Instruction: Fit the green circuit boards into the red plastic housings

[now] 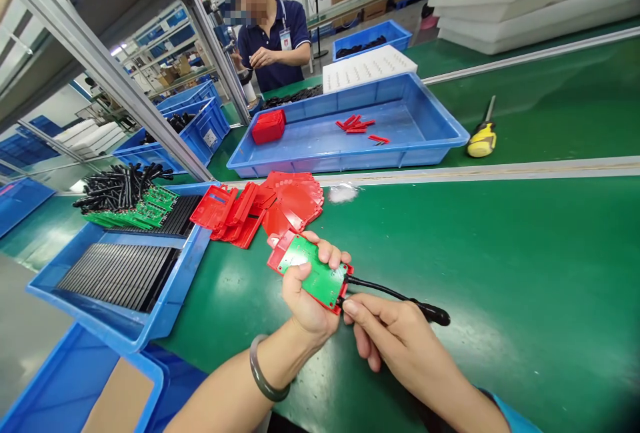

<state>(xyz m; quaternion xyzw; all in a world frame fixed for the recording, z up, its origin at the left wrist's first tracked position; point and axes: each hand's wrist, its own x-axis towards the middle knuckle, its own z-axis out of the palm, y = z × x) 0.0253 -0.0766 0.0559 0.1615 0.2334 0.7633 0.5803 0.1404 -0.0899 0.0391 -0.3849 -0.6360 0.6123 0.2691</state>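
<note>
My left hand (305,293) is wrapped around a red plastic housing (281,246) with a green circuit board (323,278) lying in it, thumb across the board's face. A black cable (380,286) leaves the board's right end and runs over the bench to a thick black tip. At the housing's lower right corner, the thumb and fingers of my right hand (387,329) are pinched together beside a small black part; what they grip is mostly hidden. Just beyond the housing lie a fan of flat red plates (295,199) and a pile of red housings (233,213).
On the left, a blue tray (150,333) carries green boards with black cables (130,196) and rows of black strips (115,273). A long blue bin (320,159) with red parts stands ahead, a yellow screwdriver (483,139) right of it. Across the bench stands a co-worker (277,33).
</note>
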